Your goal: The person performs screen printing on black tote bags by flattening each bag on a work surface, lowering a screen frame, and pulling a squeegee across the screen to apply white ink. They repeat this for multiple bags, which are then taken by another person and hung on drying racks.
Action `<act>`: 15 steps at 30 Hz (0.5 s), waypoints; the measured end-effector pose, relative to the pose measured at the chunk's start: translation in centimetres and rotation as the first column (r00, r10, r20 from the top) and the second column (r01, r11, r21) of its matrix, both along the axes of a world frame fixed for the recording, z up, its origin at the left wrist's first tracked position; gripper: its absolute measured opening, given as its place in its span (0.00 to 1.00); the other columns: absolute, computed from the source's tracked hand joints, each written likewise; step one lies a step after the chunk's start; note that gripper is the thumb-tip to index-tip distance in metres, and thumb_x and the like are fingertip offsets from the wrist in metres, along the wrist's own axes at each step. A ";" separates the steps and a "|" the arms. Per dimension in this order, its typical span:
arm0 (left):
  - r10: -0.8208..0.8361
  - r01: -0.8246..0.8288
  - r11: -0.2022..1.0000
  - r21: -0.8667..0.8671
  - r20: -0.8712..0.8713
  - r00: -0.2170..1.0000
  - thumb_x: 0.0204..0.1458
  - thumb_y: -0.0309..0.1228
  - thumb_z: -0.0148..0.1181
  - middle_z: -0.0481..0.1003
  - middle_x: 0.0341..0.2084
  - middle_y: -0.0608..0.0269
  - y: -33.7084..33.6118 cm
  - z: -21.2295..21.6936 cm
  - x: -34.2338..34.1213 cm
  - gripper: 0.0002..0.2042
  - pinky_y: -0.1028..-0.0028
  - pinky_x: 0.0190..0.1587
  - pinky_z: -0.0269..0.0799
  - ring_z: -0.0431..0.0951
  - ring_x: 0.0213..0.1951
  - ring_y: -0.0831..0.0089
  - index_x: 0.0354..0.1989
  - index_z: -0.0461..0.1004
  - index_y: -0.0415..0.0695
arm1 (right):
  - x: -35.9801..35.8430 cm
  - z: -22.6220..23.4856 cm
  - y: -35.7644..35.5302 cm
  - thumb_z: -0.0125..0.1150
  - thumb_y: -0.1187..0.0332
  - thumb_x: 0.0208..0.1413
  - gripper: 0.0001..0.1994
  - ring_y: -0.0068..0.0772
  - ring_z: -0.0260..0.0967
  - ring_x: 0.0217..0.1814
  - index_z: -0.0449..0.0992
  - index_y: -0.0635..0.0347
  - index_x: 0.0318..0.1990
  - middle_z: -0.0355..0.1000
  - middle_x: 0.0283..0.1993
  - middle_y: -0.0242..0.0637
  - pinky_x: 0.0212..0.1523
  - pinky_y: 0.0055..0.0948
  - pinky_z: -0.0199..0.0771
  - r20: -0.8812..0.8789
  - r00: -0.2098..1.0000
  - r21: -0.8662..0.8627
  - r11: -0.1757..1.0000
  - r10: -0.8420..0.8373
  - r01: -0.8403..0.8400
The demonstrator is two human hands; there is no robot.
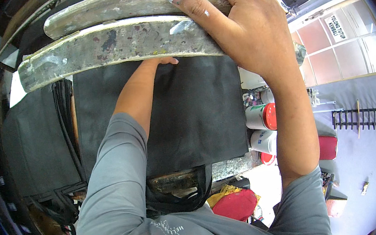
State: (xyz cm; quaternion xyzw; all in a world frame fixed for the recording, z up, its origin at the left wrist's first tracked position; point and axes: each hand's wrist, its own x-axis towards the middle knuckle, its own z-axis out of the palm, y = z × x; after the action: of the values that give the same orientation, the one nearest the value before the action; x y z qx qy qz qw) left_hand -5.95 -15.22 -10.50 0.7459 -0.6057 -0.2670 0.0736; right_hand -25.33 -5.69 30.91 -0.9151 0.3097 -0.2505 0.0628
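Note:
My right hand (pixel 251 23) is closed round the right end of a rounded, paint-stained wooden bar (pixel 108 10), its thumb along the top. A wider grey, paint-stained frame bar (pixel 116 44) runs just below it, close to the palm. Under these bars lies a black fabric bag (pixel 196 112), spread flat, with its handles (pixel 200 189) hanging toward me. My left hand (pixel 164 61) reaches beneath the frame bar to the far part of the bag. Its thumb is stretched out on the fabric; the other fingers are hidden.
More black bags (pixel 39 142) lie at the left, their folded edges stacked. White tubs stand right of the work surface, one with a red lid (pixel 269 116). A red cloth (pixel 236 205) is near my body. On the right wall hangs a black rack (pixel 357 119).

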 end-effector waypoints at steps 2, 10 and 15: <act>0.020 -0.019 0.999 -0.039 0.016 1.000 0.55 0.58 0.69 0.64 0.75 0.46 -0.3 0.1 0.3 0.44 0.51 0.77 0.54 0.62 0.75 0.46 0.76 0.65 0.46 | 0.1 0.3 0.0 0.61 0.42 0.62 0.34 0.44 0.69 0.20 0.74 0.71 0.21 0.69 0.17 0.49 0.26 0.43 0.70 -0.012 1.000 0.055 0.998 -0.029 0.029; 0.143 -0.029 0.865 -0.501 0.190 0.971 0.58 0.58 0.67 0.62 0.76 0.46 3.8 0.3 -3.2 0.42 0.48 0.78 0.50 0.59 0.76 0.46 0.76 0.66 0.46 | -0.9 -1.8 -0.8 0.62 0.35 0.62 0.33 0.53 0.73 0.27 0.81 0.65 0.30 0.73 0.23 0.49 0.34 0.46 0.72 0.028 0.995 -0.174 0.981 0.092 -0.086; 0.105 -0.026 0.898 -0.440 0.156 0.982 0.63 0.63 0.55 0.60 0.76 0.45 8.1 0.3 -5.2 0.41 0.46 0.79 0.45 0.55 0.78 0.45 0.76 0.64 0.46 | -1.2 -3.2 -1.5 0.62 0.35 0.62 0.35 0.52 0.72 0.26 0.81 0.67 0.31 0.72 0.24 0.49 0.34 0.45 0.71 0.051 0.994 -0.282 0.956 0.099 -0.081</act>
State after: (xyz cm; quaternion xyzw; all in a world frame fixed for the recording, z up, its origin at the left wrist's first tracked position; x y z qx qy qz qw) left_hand -11.16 -7.12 -10.20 0.7510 -0.6288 -0.0552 0.1939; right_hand -26.50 -7.23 27.71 -0.9194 0.2269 -0.3180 -0.0456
